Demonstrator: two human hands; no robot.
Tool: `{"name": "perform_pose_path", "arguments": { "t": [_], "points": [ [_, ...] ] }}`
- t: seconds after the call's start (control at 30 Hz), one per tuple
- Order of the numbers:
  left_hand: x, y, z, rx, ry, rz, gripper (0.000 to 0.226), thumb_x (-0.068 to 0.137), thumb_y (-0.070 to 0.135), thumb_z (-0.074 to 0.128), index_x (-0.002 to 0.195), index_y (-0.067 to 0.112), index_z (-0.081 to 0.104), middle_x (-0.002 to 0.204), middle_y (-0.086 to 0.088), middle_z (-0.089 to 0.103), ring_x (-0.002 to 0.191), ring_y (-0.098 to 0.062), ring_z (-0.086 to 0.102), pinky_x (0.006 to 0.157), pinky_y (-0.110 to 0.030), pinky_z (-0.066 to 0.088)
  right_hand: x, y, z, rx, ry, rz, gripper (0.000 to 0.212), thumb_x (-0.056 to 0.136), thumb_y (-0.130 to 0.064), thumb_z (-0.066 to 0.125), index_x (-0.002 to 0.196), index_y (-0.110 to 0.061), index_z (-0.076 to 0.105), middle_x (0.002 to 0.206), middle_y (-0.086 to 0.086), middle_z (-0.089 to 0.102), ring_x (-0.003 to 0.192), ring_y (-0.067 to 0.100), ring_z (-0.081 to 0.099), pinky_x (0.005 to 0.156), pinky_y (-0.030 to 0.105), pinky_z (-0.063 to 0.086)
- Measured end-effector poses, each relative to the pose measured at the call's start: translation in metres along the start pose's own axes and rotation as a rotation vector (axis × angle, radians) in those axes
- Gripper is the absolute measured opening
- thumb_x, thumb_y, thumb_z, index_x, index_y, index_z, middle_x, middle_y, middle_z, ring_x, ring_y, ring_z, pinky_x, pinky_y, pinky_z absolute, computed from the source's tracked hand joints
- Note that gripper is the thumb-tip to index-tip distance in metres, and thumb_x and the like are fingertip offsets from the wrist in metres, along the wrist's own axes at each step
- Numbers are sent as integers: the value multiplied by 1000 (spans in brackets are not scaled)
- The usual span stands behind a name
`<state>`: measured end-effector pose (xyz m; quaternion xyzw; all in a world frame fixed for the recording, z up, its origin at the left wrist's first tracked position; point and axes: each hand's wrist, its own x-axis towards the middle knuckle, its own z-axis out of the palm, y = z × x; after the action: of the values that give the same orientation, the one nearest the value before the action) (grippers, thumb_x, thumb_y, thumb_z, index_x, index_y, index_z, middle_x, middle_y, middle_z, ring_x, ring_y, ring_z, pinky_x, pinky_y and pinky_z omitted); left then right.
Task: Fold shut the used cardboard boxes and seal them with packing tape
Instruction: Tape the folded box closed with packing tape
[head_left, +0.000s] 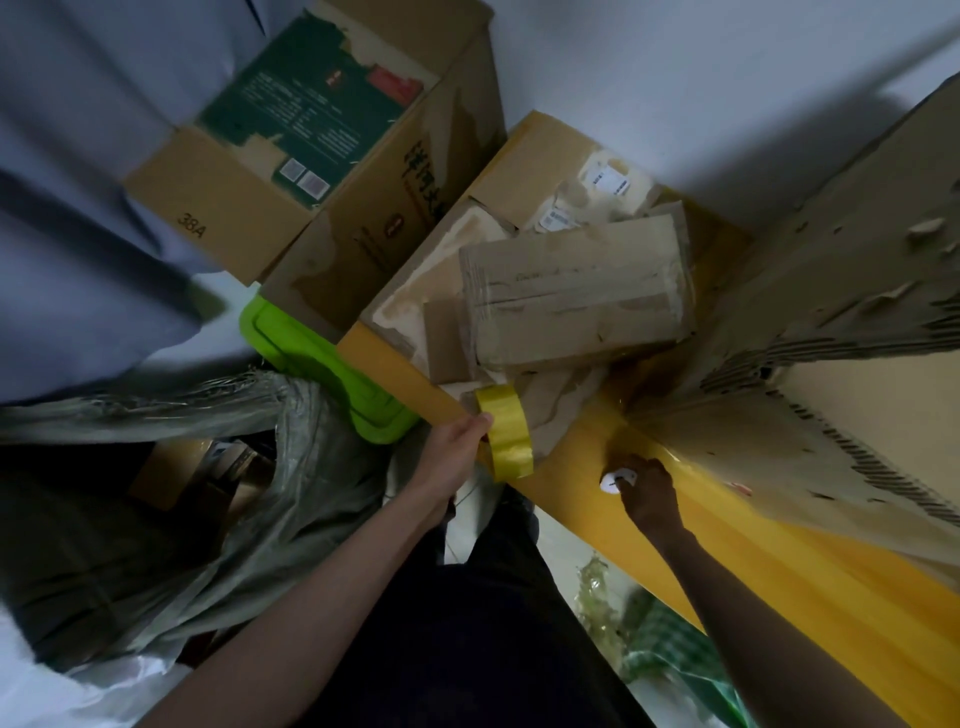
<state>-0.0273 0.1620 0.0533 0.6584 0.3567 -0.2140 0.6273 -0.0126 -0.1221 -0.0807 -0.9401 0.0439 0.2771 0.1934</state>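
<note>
The person stands over a big yellow box (582, 457) with torn brown flaps (576, 291) folded down on its top. The left hand (460, 441) holds a roll of yellow tape (506, 434) at the near edge of the box, with the fingers curled around the roll. The right hand (647, 491) is low on the side of the box and pinches a small white thing (615, 480); it may be a little cutter, but it is too small to tell. A shiny strip of tape (639, 431) seems to run up the box just above that hand.

To do this step well, the person should pull the tape tight so it has no bumps. The strip should go over the gap where the flaps meet and down both sides. Then a flat hand should rub it hard, because the torn cardboard looks rough and tape may not stick well there.

Another open box (270, 197) waits behind.
</note>
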Motion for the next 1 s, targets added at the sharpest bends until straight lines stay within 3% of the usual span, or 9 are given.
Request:
{"name": "perform_pose_path", "arguments": {
  "t": [0.07,0.13,0.27,0.4,0.53,0.67,0.8,0.93,1.0],
  "points": [
    [1,0,-1,17,-8,-5,29,102,39,55,96,14,68,97,-3,65,95,-15,61,82,-31,45,3,-14,-6,-86,74,-21,22,84,-24,55,94,-21,74,108,16,69,101,43,61,83,43,48],
    [1,1,-1,39,-8,-2,22,102,38,54,95,20,64,99,1,63,93,-13,58,78,-28,43,1,-51,-27,-26,101,-62,24,88,-17,65,110,-17,74,118,16,65,108,39,58,86,42,47],
    [1,-1,-1,69,-9,20,24,100,44,55,92,22,55,95,-1,50,89,-14,50,76,-32,37,-7,-134,-69,676,-33,-197,18,99,-13,59,108,-21,73,107,-4,70,94,8,62,78,30,50],
    [2,-5,-4,77,-10,40,52,90,60,56,91,9,63,88,-4,54,85,-16,53,77,-35,38,-7,-173,-83,852,-308,-133,17,99,-31,62,114,-29,70,116,-1,69,106,17,65,87,36,57],
    [0,-1,-6,108,19,57,27,103,37,53,90,17,67,92,-10,63,85,-17,57,76,-31,41,-6,-190,-82,921,-447,-30,25,100,-26,61,123,-17,66,117,7,69,101,21,68,80,30,58],
    [0,-1,-6,142,33,71,31,103,34,52,96,10,71,103,-19,70,85,-16,60,73,-29,43,-6,-198,-75,1026,-449,55,26,99,-13,61,123,-3,64,105,10,67,85,19,66,63,24,56],
    [3,-3,-8,201,62,81,35,103,36,53,100,6,71,99,-18,70,87,-21,63,73,-33,45,-5,-205,-69,1109,-443,150,12,96,-6,63,108,-4,66,94,9,65,77,18,63,61,27,53],
    [8,-4,-11,371,101,123,31,100,41,54,80,22,67,75,-1,64,81,-24,63,69,-35,43,-3,-209,-63,1151,-454,246,13,96,-6,64,109,-6,65,91,8,66,77,19,63,59,26,53],
    [8,-1,-12,491,133,145,28,99,45,54,83,26,68,79,1,68,83,-22,64,73,-37,48,-1,-211,-58,1201,-463,316,10,97,-4,63,107,-6,65,89,8,66,74,18,63,57,26,54]
  ]
}}
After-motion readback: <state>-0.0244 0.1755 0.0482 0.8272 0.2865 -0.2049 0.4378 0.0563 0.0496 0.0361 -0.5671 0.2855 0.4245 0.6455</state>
